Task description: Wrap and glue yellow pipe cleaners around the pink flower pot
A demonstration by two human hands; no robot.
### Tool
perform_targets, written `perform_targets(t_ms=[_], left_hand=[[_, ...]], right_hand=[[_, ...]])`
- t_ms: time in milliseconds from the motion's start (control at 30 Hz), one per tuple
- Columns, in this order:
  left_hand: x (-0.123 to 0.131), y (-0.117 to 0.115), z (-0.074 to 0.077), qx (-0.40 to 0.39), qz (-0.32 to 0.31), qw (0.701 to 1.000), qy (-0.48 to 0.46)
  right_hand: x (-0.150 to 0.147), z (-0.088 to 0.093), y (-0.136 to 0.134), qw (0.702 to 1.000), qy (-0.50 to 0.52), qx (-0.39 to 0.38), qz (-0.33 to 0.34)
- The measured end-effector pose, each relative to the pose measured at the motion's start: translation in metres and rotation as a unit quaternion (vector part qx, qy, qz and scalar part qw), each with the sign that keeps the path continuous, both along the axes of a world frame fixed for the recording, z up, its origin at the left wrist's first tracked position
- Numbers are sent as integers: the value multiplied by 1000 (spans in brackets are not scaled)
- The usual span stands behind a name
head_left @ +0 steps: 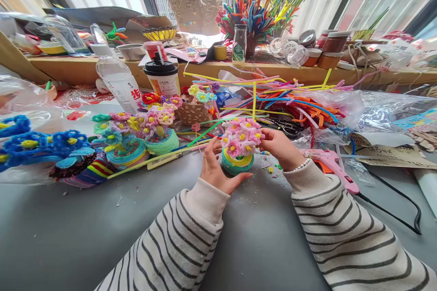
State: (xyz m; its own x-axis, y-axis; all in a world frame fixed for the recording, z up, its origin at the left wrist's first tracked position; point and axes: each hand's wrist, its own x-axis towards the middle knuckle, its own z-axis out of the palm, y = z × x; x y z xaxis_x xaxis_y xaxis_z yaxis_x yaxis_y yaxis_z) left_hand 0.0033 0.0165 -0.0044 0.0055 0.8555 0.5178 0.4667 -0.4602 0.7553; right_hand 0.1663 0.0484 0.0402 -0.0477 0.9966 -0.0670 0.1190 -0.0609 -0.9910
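Note:
A small pot [235, 163] wound in teal and yellow pipe cleaner stands on the grey table, topped by a bunch of pink pipe-cleaner flowers [241, 136] with yellow centres. My left hand [218, 166] curves round the pot's left side, its thumb stretched along the front of the base and its fingers at the left. At the right edge of the blooms, my right hand [282, 149] pinches the flowers; its fingertips are partly hidden behind them. Coloured crumbs [271, 169] and glitter lie beside the pot.
Finished flower pots [163, 142] and blue flowers [68, 141] line the left. Behind are a water bottle [118, 77], a lidded cup [163, 77] and heaped pipe cleaners [307, 104]. A pink glue gun [336, 168] with a black cable [392, 223] lies right, near scissors [285, 126].

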Motion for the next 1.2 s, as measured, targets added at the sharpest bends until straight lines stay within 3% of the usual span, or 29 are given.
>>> perform_targets(t_ms=[100, 200, 300, 400, 500, 567, 633, 733, 833, 900, 1067, 1200], left_hand=[[7, 8, -1, -54, -30, 998, -7], [1, 23, 5, -101, -148, 983, -25], [-11, 40, 11, -145, -289, 946, -29], [-19, 50, 12, -164, -333, 928, -14], [-22, 45, 10, -108, -301, 947, 12], [-23, 35, 10, -14, -226, 973, 37], [-22, 22, 13, 111, -110, 984, 79], [-19, 4, 19, 278, -7, 942, 190], [-16, -9, 25, 371, 47, 894, 248], [-14, -15, 27, 393, 58, 882, 252], [-3, -19, 23, 412, 2, 854, 319], [4, -16, 18, 385, -5, 852, 355]], right_hand=[[3, 0, -4, 1000, -3, -1, -2], [8, 1, -9, 1000, -13, -5, -6], [13, 0, -15, 1000, -24, -12, -9], [15, -3, -18, 1000, -25, -12, -3], [15, -4, -19, 1000, -19, -10, 1], [14, -4, -19, 1000, -18, -11, -1], [15, -5, -19, 1000, -20, -12, -6], [16, -5, -19, 999, -26, -15, -20], [16, -6, -20, 999, -27, -18, -28], [15, -6, -20, 999, -24, -20, -27], [12, -4, -22, 999, -5, -24, -23], [13, -1, -24, 999, 7, -24, -23]])
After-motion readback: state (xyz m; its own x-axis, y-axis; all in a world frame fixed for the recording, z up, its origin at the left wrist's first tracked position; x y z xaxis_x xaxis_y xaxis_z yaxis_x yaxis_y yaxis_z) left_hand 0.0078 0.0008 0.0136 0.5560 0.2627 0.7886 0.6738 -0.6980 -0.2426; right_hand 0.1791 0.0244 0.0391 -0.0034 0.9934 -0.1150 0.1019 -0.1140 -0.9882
